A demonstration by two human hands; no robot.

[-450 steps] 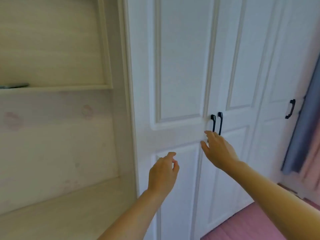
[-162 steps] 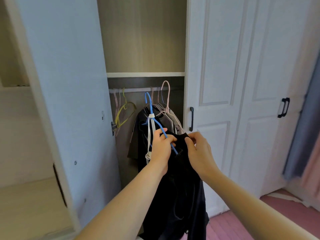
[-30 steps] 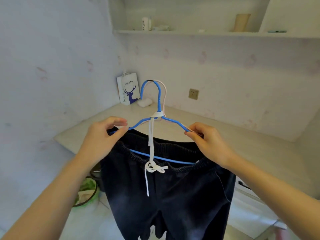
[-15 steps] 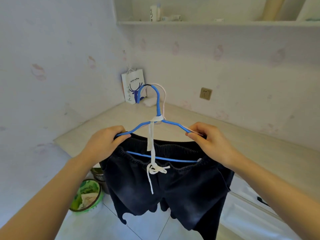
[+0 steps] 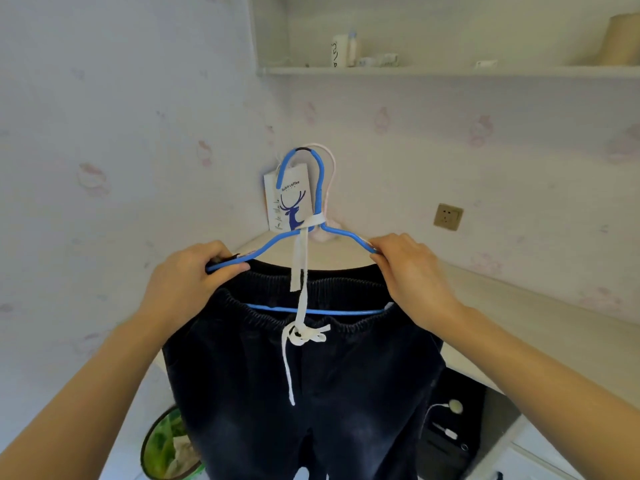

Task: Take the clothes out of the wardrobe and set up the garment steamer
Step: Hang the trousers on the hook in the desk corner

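- Between the hands, a blue hanger [image 5: 313,237] is held up in front of the corner of the room, with dark trousers [image 5: 304,382] draped over its lower bar.
- Left hand [image 5: 188,282]: fingers and thumb curled round the left shoulder end of the blue hanger, gripping it together with the edge of the waistband.
- Right hand [image 5: 414,271]: fingers pinch the right shoulder end of the blue hanger, with the palm over the trousers' waistband.
- Hands are well apart, one at each end of the blue hanger, at about the same height.
- Dark trousers hang below the hands; the elastic waistband is folded over the lower bar and the legs drop out of view at the bottom edge.
- A white drawstring [image 5: 299,327] is knotted at the waistband; one end is tied round the neck of the blue hanger, the other hangs loose down the front.
- A pale pink hanger [image 5: 331,168] sits just behind the blue hanger's hook.
- Behind the blue hanger, a white paper bag [image 5: 289,202] with a deer print stands on the surface [image 5: 519,306] in the corner.
- Right of the blue hanger, a wall socket [image 5: 448,216] is mounted on the wall.
- Above the blue hanger, a shelf [image 5: 450,71] carries small containers.
- Below the left hand, a green bin [image 5: 166,445] stands on the floor.
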